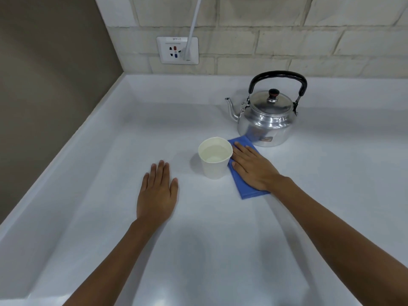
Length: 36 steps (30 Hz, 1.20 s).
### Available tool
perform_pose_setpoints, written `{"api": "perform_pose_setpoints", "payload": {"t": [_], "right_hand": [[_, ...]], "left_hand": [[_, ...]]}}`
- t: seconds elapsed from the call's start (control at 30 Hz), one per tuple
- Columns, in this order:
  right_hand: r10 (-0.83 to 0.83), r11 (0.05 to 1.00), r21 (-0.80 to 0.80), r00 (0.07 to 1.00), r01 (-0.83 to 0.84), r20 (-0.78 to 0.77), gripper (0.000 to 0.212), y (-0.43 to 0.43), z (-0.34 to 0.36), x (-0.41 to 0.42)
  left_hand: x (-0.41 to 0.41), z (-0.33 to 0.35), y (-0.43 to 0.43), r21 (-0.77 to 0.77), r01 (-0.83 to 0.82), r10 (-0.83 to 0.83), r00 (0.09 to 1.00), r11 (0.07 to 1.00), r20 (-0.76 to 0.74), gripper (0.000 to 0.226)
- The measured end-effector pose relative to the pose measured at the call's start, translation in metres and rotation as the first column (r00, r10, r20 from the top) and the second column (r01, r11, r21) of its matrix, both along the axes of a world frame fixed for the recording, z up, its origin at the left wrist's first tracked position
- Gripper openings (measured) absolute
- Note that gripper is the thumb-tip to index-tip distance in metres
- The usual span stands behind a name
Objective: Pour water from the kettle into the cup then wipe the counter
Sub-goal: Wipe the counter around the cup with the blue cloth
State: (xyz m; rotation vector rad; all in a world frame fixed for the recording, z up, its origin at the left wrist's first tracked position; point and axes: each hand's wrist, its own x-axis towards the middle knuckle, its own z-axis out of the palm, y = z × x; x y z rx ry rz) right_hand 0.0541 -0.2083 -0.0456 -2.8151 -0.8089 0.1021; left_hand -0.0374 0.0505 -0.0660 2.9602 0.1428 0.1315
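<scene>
— Where are your hands?

— From the head view, my left hand point(157, 192) lies flat and released on the white table point(88, 173), fingers together, left of the cup point(215, 157). My right hand point(254, 166) presses flat on the folded blue cloth point(244, 188), gripping nothing.

— And the cup and kettle?

— The paper cup stands upright with water in it, just left of the cloth. The metal kettle point(267, 115) sits beyond, lid on, spout pointing left, touching the cloth's far corner.
</scene>
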Motion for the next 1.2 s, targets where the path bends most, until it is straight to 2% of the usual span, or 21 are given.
{"api": "perform_pose_setpoints", "payload": {"t": [0.17, 0.23, 0.37, 0.43, 0.5, 0.6, 0.7, 0.77, 0.83, 0.93, 1.0, 1.1, 1.2], "right_hand": [[0.032, 0.998, 0.045, 0.998, -0.035, 0.060, 0.051, -0.022, -0.009, -0.052], [-0.004, 0.999, 0.048, 0.997, 0.001, 0.071, 0.052, -0.047, -0.010, -0.071], [-0.311, 0.949, 0.067, 0.950, 0.308, 0.038, 0.052, -0.108, -0.009, -0.052], [-0.459, 0.888, 0.052, 0.888, 0.458, 0.019, 0.053, -0.116, -0.007, -0.037], [-0.539, 0.842, 0.035, 0.842, 0.538, 0.021, 0.055, -0.103, -0.007, -0.034], [-0.489, 0.872, 0.047, 0.872, 0.487, 0.030, 0.057, -0.065, -0.005, -0.063], [-0.270, 0.963, 0.034, 0.961, 0.269, 0.058, 0.064, -0.031, -0.010, -0.119], [-0.171, 0.985, 0.011, 0.984, 0.170, 0.048, 0.063, -0.035, -0.011, -0.135], [-0.195, 0.981, 0.017, 0.979, 0.195, 0.057, 0.062, -0.055, -0.007, -0.126], [-0.379, 0.925, 0.038, 0.925, 0.378, 0.013, 0.058, -0.081, -0.003, -0.103], [-0.449, 0.894, 0.016, 0.894, 0.449, -0.011, 0.064, -0.079, -0.004, -0.100], [-0.457, 0.889, 0.032, 0.889, 0.457, 0.004, 0.065, -0.054, -0.005, -0.117], [-0.381, 0.924, 0.066, 0.924, 0.377, 0.044, 0.071, -0.013, -0.003, -0.148]], "left_hand": [[0.000, 0.000, 0.002, -0.022, 0.003, -0.003, 1.000, 1.000, 0.003, 0.055], [0.000, 0.001, 0.002, -0.020, 0.003, -0.003, 1.000, 1.000, 0.004, 0.055], [-0.001, 0.003, 0.000, 0.010, -0.004, 0.004, 1.000, 1.000, -0.014, 0.055], [0.000, 0.004, -0.001, 0.014, -0.005, 0.005, 1.000, 1.000, -0.022, 0.055], [0.000, 0.004, -0.001, 0.018, -0.003, 0.003, 0.999, 1.000, -0.033, 0.056], [0.000, 0.004, -0.001, 0.017, -0.002, 0.002, 1.000, 1.000, -0.031, 0.055], [0.000, 0.004, -0.001, 0.023, 0.004, -0.003, 1.000, 1.000, -0.028, 0.055], [0.000, 0.004, 0.000, 0.015, 0.003, -0.003, 0.999, 1.000, -0.032, 0.055], [-0.001, 0.004, 0.000, 0.013, 0.002, -0.001, 0.999, 1.000, -0.040, 0.055], [-0.001, 0.004, 0.000, 0.012, 0.000, 0.001, 0.999, 1.000, -0.048, 0.056], [0.000, 0.004, 0.000, 0.008, 0.000, 0.001, 0.999, 1.000, -0.053, 0.056], [0.000, 0.003, 0.000, 0.012, 0.002, -0.001, 0.999, 1.000, -0.045, 0.056], [0.000, 0.001, 0.000, 0.016, 0.003, -0.003, 0.999, 1.000, -0.033, 0.056]]}}
